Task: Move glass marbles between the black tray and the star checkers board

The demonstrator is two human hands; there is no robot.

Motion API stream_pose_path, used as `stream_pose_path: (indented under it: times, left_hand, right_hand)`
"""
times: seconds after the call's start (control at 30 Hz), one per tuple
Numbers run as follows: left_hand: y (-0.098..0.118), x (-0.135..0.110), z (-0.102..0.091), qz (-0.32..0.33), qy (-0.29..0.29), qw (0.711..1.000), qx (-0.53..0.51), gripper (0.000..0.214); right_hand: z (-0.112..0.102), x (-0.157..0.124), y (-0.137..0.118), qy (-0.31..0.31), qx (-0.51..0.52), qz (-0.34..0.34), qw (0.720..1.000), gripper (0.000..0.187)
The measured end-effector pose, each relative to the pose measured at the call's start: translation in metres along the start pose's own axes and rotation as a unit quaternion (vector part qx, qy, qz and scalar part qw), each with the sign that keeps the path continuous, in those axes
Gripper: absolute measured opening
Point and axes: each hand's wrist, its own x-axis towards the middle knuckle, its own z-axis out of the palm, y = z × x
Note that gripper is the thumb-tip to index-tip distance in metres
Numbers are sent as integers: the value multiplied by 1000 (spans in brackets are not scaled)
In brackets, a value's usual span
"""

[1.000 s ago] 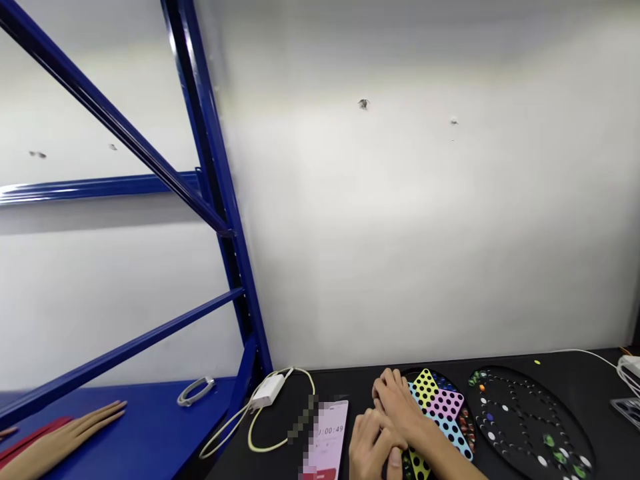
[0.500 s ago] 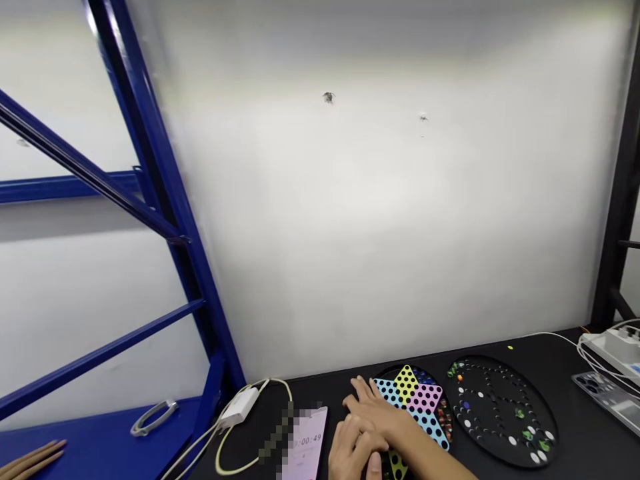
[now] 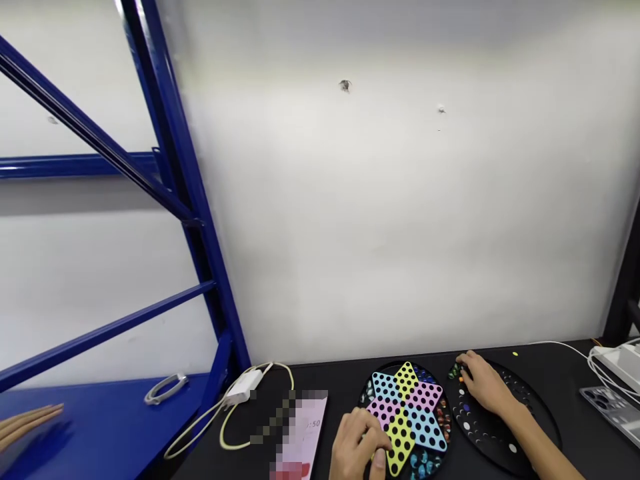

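Observation:
A round Chinese checkers board with a coloured star of yellow, pink and light blue points lies on the black table. My left hand rests curled at its near left edge, thumb on a yellow point. My right hand lies on a second round black board to the right, fingers bent over marbles at its far left rim. I cannot make out whether those fingers hold a marble.
A phone with a timer lies left of the boards, beside a white charger and yellowish cable. A blue metal rack stands at left. A power strip and a grey phone case sit at far right. Someone else's fingers show at left.
My right hand has left the coloured star board and moved right onto the black board. The left hand stays at the star board's edge. The view shifted slightly.

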Motion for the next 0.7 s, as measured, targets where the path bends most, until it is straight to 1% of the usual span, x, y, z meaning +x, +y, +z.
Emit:
stream_pose_path:
  times: [0.07, 0.1, 0.17, 0.2, 0.27, 0.33, 0.37, 0.43, 0.5, 0.53, 0.6, 0.67, 0.7]
  left_hand:
    - [2, 0, 1, -11, -7, 1000, -1, 42]
    - [3, 0, 1, -17, -8, 1000, 0, 42]
    - [4, 0, 1, -26, -6, 1000, 2, 43]
    - [5, -1, 1, -28, -3, 1000, 2, 43]
    - [5, 0, 1, -36, 6, 999, -3, 42]
    - [5, 0, -1, -45, 11, 999, -10, 42]
    - [5, 1, -2, -49, 12, 999, -14, 42]
    - [3, 2, -7, -52, 5, 998, -23, 41]
    - [0, 2, -13, -51, -5, 998, -27, 38]
    - [-2, 3, -15, -50, -10, 998, -27, 37]
    - [-5, 2, -19, -45, -18, 999, -21, 37]
    - [-7, 1, -21, -44, -25, 999, -11, 39]
    - [-7, 1, -21, -45, -29, 999, -6, 39]
  right_hand:
    - [1, -5, 8, -2, 33, -19, 999, 27]
    - [0, -6, 7, 1, 46, -17, 999, 26]
    - [-5, -5, -5, 23, 73, 6, 997, 26]
    - [-8, -4, -16, 38, 91, 15, 995, 26]
    - [-13, -3, -48, 59, 134, 15, 989, 26]
    - [-12, -4, -90, 43, 182, -27, 982, 23]
    - [-9, -5, -112, 31, 190, -49, 980, 21]
    - [3, -7, -154, 3, 182, -119, 976, 20]
    - [18, -8, -187, -33, 146, -156, 976, 20]
    - [26, -9, -199, -54, 123, -167, 977, 21]
    - [37, -10, -213, -86, 84, -175, 977, 21]
    - [42, -12, -215, -96, 73, -182, 976, 22]
    - [42, -14, -212, -91, 79, -188, 975, 23]
